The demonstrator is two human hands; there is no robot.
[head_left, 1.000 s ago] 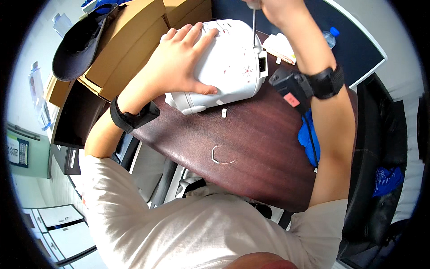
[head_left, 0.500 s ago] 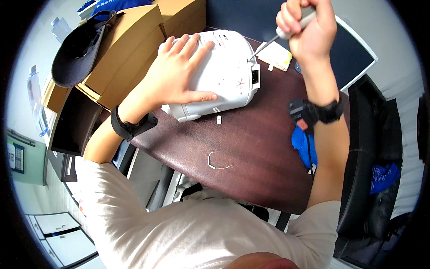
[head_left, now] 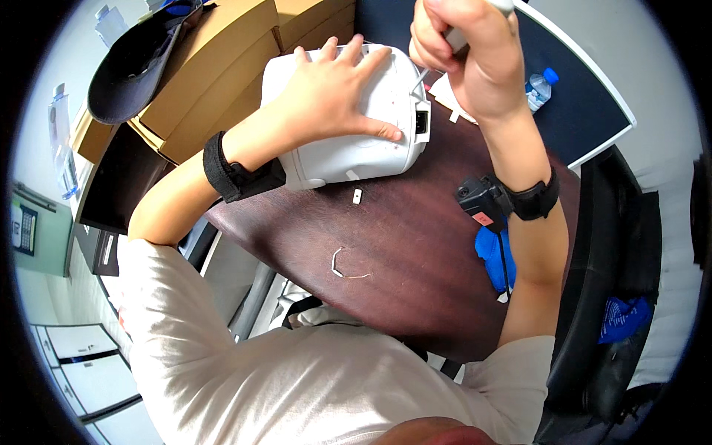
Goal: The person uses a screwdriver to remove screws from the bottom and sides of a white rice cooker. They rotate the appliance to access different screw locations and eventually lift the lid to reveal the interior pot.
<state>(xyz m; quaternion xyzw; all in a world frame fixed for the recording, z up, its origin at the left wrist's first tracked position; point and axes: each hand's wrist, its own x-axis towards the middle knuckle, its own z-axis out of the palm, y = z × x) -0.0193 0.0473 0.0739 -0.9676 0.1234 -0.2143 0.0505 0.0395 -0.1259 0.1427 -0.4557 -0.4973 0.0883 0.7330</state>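
Head view: work judged under way; no panel visibly off; what remains cannot be told.
Worktop [head_left: 423,259]: dark brown, white appliance [head_left: 363,157] on its far part.
White appliance: beneath left hand [head_left: 326,100], to the left of right hand [head_left: 478,63].
Left hand: fingers spread across upper face, clamping nothing.
Right hand: apart from left, closed around screwdriver [head_left: 420,77] handle.
Screwdriver: shaft slants to appliance's edge near socket [head_left: 422,122]; tip contact unclear.
Bent wire [head_left: 336,265]: loose, nearer edge.
Small white piece [head_left: 357,196]: just beside appliance.
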